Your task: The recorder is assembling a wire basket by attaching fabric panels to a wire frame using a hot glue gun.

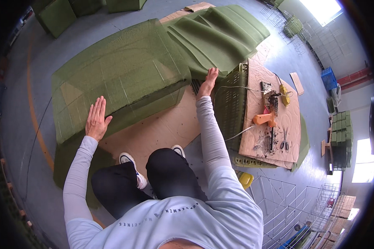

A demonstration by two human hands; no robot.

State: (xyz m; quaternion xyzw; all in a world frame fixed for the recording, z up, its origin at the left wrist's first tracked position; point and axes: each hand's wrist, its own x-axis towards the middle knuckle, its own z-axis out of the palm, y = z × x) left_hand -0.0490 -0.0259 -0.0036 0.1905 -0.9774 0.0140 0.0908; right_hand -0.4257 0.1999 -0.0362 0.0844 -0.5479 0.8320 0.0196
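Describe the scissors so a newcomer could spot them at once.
Right of the right hand stands a green plastic crate topped with cardboard. On the cardboard's nearer half lie the scissors, blades pointing away. Unlike the orange gun-shaped tool farther off, they have two dark finger loops.

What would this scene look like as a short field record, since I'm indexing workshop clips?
Left hand: open, at the near side of the green mesh-covered box; contact unclear
Right hand: fingers extended, between the box's right end and the green crate; nothing visibly held
On crate: cardboard sheet bearing an orange glue gun and scissors
Behind crate: draped green sheet
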